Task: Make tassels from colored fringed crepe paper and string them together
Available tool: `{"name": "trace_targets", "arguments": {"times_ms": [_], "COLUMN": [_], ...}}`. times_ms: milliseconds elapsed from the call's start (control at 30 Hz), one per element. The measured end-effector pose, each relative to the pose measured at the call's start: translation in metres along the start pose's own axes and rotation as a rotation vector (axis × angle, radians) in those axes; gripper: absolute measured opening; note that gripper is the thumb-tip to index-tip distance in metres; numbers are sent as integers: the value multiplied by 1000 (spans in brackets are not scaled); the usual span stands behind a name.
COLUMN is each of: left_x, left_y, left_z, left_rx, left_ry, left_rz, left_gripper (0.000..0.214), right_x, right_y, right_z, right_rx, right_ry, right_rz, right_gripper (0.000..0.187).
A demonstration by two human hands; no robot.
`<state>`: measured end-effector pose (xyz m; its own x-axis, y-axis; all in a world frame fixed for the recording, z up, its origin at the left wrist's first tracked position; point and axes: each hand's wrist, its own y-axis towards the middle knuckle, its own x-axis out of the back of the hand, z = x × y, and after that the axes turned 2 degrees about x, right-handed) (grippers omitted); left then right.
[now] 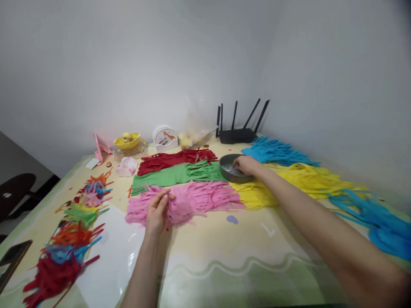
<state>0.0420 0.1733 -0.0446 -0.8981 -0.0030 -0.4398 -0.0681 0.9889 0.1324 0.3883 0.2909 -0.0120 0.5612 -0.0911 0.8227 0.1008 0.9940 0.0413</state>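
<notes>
My left hand is closed in a pinch at a gathered bunch of pink fringed strips, in front of a wider pink fringed sheet. My right hand reaches into a round grey bowl, its fingers bunched and pointing down. Something clear and shiny lies in the bowl, too small to make out. Behind the pink sheet are a green fringed sheet and a dark red one. Yellow fringed strips lie under and beside my right forearm.
Blue fringed pieces lie at the back right and another blue bunch at the right edge. Multicoloured tassels form a row on the left. A black router, white holder and yellow dish stand along the wall.
</notes>
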Motion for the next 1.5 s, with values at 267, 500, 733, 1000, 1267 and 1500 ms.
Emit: {"name": "trace_targets", "arguments": {"times_ms": [267,500,733,1000,1267,1500], "left_x": [-14,-23,-22,-26,-25,-20], "left_y": [-17,-28,-30,-34,-32,-30], "left_z": [1,-2,0,-2,0,2], "left_rx": [-73,-174,-272,-313,-298,-384], "left_ry": [242,403,608,749,735,887], "left_rz": [79,143,63,49,85,121], "left_gripper": [16,9,8,7,8,6], "right_x": [-26,-101,-122,-126,-120,-116], "right_y": [-86,-147,-149,-152,-151,-152], "right_z": [61,121,126,125,118,119], "right_rx": [255,208,129,99,150,172], "right_ry": [584,1366,1480,1507,1400,1342], "right_rz": [-62,212,184,116,121,147], "right_gripper": [31,29,33,33,29,32]}}
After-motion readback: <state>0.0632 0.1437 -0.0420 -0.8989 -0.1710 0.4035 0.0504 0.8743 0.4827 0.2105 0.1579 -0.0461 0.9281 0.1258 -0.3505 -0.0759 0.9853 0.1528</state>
